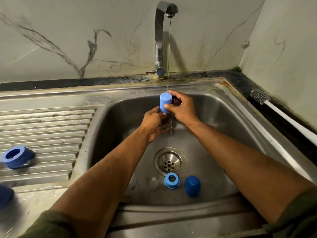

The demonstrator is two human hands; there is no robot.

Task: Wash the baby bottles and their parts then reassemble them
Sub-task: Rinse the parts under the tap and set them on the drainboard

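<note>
Fingers (169, 106) of the right hand (182, 109) pinch the light blue cap (165, 102) under the tap's stream (169, 54); left hand (154, 122) curls beneath, over the sink (223, 117).

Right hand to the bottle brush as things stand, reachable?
Probably, but not right now. The brush lies uncovered on the counter right of the sink, on that hand's side. The right hand grips the light blue cap under the stream.

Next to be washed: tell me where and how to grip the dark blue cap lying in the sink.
Take the dark blue cap by its round side wall, coming from above with thumb and fingers on opposite sides. It appears to stand dome-up on the sink floor, apart from the blue ring, so its sides are free.
</note>
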